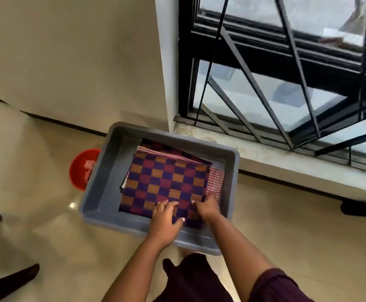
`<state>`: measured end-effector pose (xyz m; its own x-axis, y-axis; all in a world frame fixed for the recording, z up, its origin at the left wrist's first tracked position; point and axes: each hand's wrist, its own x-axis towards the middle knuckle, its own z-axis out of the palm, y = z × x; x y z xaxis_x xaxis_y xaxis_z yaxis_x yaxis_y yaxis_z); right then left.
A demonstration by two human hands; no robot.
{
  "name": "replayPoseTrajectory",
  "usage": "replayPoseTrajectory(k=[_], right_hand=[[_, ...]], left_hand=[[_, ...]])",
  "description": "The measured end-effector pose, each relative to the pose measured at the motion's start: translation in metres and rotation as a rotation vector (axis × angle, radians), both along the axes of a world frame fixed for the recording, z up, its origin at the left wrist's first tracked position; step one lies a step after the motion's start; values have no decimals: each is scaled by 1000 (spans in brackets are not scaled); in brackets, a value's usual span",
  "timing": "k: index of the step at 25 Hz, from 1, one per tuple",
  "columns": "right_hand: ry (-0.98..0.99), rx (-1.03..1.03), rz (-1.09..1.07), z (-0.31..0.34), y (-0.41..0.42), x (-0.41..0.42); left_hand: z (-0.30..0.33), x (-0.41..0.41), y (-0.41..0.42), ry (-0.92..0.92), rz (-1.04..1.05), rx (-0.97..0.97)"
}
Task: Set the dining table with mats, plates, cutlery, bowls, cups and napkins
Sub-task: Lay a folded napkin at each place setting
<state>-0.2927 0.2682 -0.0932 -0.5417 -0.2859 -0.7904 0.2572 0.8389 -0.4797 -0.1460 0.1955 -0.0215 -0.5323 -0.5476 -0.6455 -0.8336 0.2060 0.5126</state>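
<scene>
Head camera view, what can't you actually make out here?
- Mats under the checkered mat in the grey bin: count hidden by the top one.
- Red bowl: partly behind the bin, contents blurred.
- Right hand fingertips: blurred, grip unclear.
- Left hand rests on the mat.

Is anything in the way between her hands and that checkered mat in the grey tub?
Nothing visible. The left hand and right hand already rest on the checkered mat, which lies on top of the stack in the open grey tub.
</scene>
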Motion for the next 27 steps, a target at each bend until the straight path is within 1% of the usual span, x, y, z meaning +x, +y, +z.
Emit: replayPoseTrajectory(k=[2, 3, 4, 7, 10, 11, 12, 14, 15, 16, 17, 18, 19, 21, 24, 27], right_hand=[[-113, -31, -216, -3, -9, -1], [-157, -44, -261, 0, -15, -1], [-201, -46, -271, 4, -19, -1], [-249, -84, -173, 37, -38, 2], [-318, -198, -156, 105, -60, 15], [-332, -255, -184, 131, -65, 21], [-320, -312, -196, 155, -68, 29], [-288, -412, -168, 198, -70, 42], [-268, -468, -148, 215, -70, 47], [-232, -522, -118, 233, -68, 49], [-178, -570, -76, 250, -65, 52], [-103, -602, -20, 268, -60, 54], [-5, -603, 54, 286, -54, 56], [191, -574, 197, 313, -37, 57], [446, -495, 421, 344, -11, 56], [582, -420, 578, 374, 17, 62]], left_hand=[[-5, -5, 1, 10, 23, 61], [-4, -7, 0, 17, 43, 95], [0, -9, -3, 25, 64, 124], [20, -9, -15, 45, 60, 144], [54, 0, -22, 114, 53, 124], [68, 2, -21, 145, 60, 90], [84, 4, -19, 161, 62, 11], [113, 10, -19, 147, 75, -223], [124, 13, -22, 175, 88, -331], [135, 15, -28, 253, 109, -377], [152, 19, -36, 349, 126, -360], [170, 24, -44, 435, 122, -292], [188, 28, -52, 490, 73, -227], [223, 37, -63, 522, -49, -159], [266, 46, -66, 583, -109, -78], [301, 59, -54, 587, -218, -9]])
